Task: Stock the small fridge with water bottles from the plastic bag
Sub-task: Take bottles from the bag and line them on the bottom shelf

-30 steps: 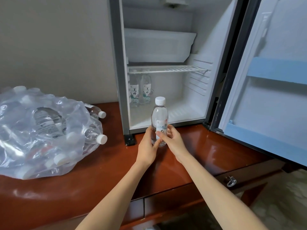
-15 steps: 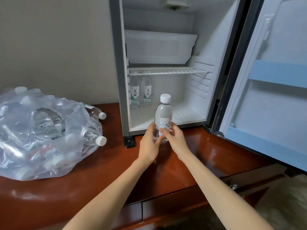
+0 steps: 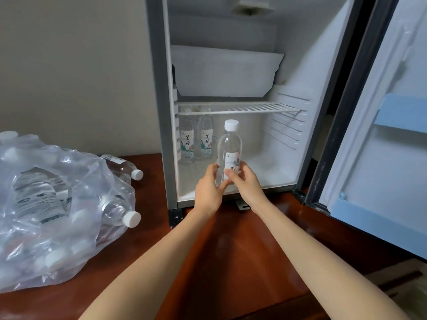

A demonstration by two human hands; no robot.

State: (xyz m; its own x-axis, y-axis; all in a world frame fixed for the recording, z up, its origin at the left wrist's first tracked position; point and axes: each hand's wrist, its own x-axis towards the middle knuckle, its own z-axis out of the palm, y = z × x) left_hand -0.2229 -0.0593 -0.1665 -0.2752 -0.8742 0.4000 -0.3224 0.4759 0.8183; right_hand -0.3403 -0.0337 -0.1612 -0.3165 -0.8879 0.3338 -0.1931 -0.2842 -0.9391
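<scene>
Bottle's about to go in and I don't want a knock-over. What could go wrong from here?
The held bottle is gripped low by the left hand and right hand, so its top may tip. Its cap reaches nearly to the height of the wire shelf and could catch it. Pushed back left, it might topple the two standing bottles.
</scene>
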